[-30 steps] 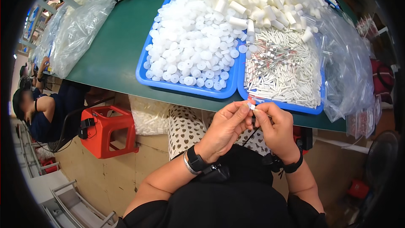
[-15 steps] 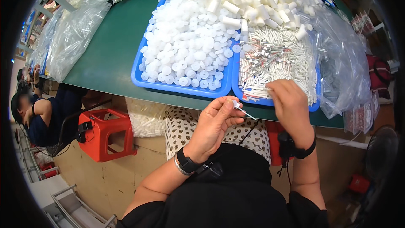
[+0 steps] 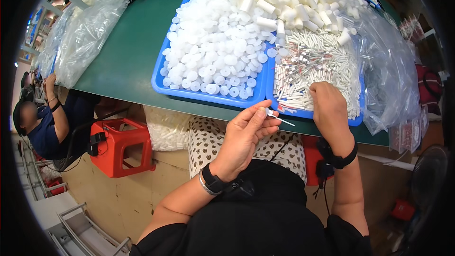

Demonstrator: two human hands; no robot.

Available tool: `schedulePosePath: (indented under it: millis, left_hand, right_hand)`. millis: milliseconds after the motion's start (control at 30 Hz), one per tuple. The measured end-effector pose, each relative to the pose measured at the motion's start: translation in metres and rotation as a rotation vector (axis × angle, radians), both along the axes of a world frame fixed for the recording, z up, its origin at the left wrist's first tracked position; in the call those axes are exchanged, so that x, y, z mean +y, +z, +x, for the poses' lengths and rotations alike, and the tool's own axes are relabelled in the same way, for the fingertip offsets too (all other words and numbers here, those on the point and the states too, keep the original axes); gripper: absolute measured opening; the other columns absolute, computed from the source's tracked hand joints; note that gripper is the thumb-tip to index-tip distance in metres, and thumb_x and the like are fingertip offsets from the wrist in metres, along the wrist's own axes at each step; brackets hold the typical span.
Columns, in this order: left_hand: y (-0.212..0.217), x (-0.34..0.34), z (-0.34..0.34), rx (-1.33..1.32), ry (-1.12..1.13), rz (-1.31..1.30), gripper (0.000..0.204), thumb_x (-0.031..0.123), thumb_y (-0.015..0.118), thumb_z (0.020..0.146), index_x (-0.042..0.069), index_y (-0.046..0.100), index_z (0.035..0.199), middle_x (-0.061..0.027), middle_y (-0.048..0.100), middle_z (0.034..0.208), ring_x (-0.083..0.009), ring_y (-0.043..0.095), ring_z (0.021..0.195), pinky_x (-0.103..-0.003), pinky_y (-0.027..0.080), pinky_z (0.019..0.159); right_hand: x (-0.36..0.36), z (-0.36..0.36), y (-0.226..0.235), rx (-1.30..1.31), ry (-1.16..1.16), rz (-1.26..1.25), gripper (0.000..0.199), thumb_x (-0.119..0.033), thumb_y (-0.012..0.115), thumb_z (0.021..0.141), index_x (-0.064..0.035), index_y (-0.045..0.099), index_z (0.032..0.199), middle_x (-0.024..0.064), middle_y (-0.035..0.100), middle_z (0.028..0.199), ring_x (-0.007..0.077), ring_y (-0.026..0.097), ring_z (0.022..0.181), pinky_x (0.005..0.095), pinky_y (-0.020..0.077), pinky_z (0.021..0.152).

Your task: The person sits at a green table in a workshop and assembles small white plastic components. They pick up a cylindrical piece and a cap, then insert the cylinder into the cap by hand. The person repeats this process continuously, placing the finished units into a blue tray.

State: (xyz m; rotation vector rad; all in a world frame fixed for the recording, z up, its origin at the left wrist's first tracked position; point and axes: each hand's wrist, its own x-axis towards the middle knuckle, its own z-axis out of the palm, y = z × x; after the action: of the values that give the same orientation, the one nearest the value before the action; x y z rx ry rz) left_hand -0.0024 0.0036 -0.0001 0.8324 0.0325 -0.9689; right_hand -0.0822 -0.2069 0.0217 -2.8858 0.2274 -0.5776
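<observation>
My left hand (image 3: 246, 135) pinches a small white plastic stick with a thin tip (image 3: 277, 117) just below the table's front edge. My right hand (image 3: 329, 106) rests palm down in the right blue tray (image 3: 303, 113), its fingers among thin white tubes with red marks (image 3: 308, 68); whether it grips one is hidden. The left blue tray (image 3: 199, 96) holds a heap of small white round caps (image 3: 218, 47). Both wrists wear black bands.
Clear bags of white parts (image 3: 80, 38) lie on the green table (image 3: 128, 52) at left, another bag (image 3: 393, 80) at right. A red stool (image 3: 121, 144) stands below. A seated person (image 3: 42, 123) works at far left. A fan (image 3: 426, 180) is at lower right.
My hands, together at the table edge a second ago, have parted. The right hand reached up into the tube tray while the left stayed holding the stick.
</observation>
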Motion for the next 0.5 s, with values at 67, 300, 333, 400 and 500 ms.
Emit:
schedulePosePath:
  millis: [67,300,333,400,500]
  left_hand:
    - [0.003,0.000,0.001,-0.015,0.017,-0.007,0.041,0.022,0.052,0.103,-0.004,0.049,0.134,-0.0142,0.064,0.113,-0.0199,0.066,0.102,-0.030,0.055,0.089]
    - [0.012,-0.003,0.006,-0.003,0.097,-0.064,0.041,0.020,0.052,0.103,-0.005,0.049,0.135,-0.0124,0.064,0.112,-0.0185,0.065,0.103,-0.029,0.054,0.090]
    - [0.012,-0.003,0.006,-0.006,0.100,-0.067,0.040,0.020,0.052,0.103,-0.005,0.049,0.135,-0.0125,0.064,0.113,-0.0187,0.065,0.103,-0.029,0.054,0.090]
    - [0.012,-0.004,0.007,-0.014,0.106,-0.073,0.040,0.020,0.053,0.103,-0.005,0.049,0.134,-0.0127,0.064,0.113,-0.0191,0.065,0.103,-0.029,0.054,0.090]
    - [0.009,-0.004,0.007,-0.017,0.117,-0.063,0.040,0.020,0.053,0.103,-0.005,0.049,0.134,-0.0128,0.064,0.113,-0.0195,0.065,0.103,-0.029,0.055,0.090]
  right_hand:
    - [0.010,0.000,0.008,-0.087,-0.027,0.179,0.008,0.003,0.057,0.086,0.0015,0.058,0.094,0.0157,0.056,0.086,0.0330,0.058,0.082,0.0412,0.0467,0.072]
    - [0.036,-0.016,0.017,-0.094,0.144,0.508,0.008,-0.001,0.066,0.087,0.0007,0.062,0.094,0.0137,0.061,0.088,0.0305,0.060,0.075,0.0384,0.0477,0.066]
    - [0.037,-0.016,0.016,-0.090,0.145,0.494,0.008,-0.002,0.066,0.087,0.0007,0.062,0.093,0.0133,0.062,0.087,0.0303,0.061,0.074,0.0384,0.0476,0.065]
    - [0.038,-0.017,0.015,-0.095,0.153,0.463,0.008,-0.002,0.067,0.086,0.0004,0.062,0.092,0.0125,0.063,0.083,0.0299,0.061,0.071,0.0383,0.0473,0.064]
    - [0.039,-0.015,0.014,-0.107,0.160,0.435,0.008,-0.003,0.067,0.085,-0.0001,0.063,0.091,0.0116,0.064,0.078,0.0295,0.061,0.069,0.0384,0.0467,0.063]
